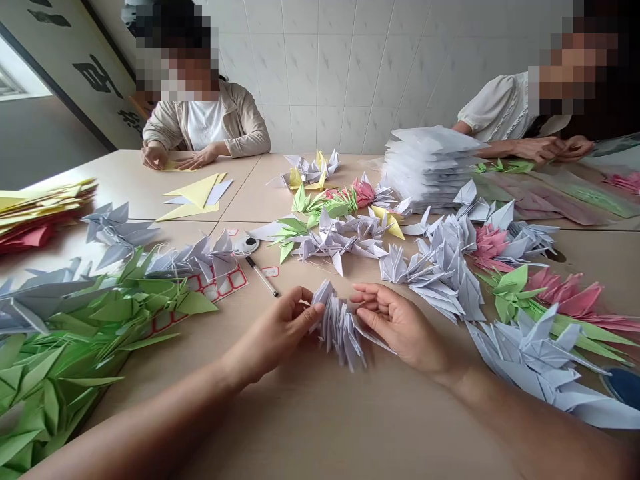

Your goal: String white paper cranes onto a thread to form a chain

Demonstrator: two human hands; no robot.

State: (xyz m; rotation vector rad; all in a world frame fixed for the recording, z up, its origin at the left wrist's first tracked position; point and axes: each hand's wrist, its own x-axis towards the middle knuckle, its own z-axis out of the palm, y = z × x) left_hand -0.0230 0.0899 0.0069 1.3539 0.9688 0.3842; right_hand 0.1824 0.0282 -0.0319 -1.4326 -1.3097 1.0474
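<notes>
My left grip (pixel 273 330) is pinched on one end of a white bunch (pixel 340 327). My right grip (pixel 403 323) is half open, with bent fingers at the other end of the bunch; from so far off I can't tell if it has hold of any paper. So the white bunch is right between my two grips, over the bench (pixel 350 427). It is made of lots of thin folded bits, packed side by side.

Just past my left grip I see a pen (pixel 263 277), and past that a round thing (pixel 247 246). Well to the left of that grip is a big green pile (pixel 100 327). Past my right grip lie more white papers (pixel 450 243), and farther right of it, pink papers (pixel 575 293). A tall stack (pixel 430 170) stands well past my right grip. Across from my left grip, a person (pixel 205 127) has both hands by yellow paper (pixel 177 166). Another person (pixel 505 100) sits far past my right grip, hands near some green bits (pixel 505 166)
</notes>
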